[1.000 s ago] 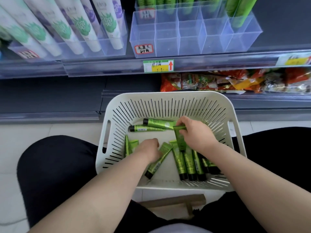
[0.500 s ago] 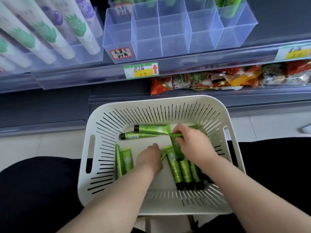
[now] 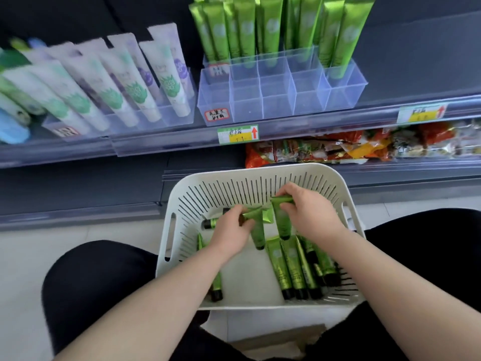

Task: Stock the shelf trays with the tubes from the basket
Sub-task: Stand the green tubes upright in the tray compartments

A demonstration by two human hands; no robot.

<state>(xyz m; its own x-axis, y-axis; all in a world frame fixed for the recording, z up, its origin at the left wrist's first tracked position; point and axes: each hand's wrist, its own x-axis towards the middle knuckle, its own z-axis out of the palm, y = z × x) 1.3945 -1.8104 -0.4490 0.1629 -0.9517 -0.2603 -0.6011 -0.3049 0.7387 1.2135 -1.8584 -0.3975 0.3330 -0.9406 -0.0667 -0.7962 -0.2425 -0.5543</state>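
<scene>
Tube one (image 3: 257, 230) hangs cap-down, pinched at its flat end by the left hand (image 3: 230, 231). Tube two (image 3: 282, 220) is gripped by the right hand (image 3: 311, 217). Both are inside the basket (image 3: 260, 171), loose tubes (image 3: 294, 267) under the right wrist. Clear tray (image 3: 276, 105) sits up beyond the knuckles. Danger: such thin pinches could let a tube swing and drop on the lift. Forearms reach in, fingers curled.

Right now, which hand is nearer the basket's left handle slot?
Left. The left hand, holding a tube, is just right of the handle slot; the right hand is farther right, past the basket's middle.
</scene>
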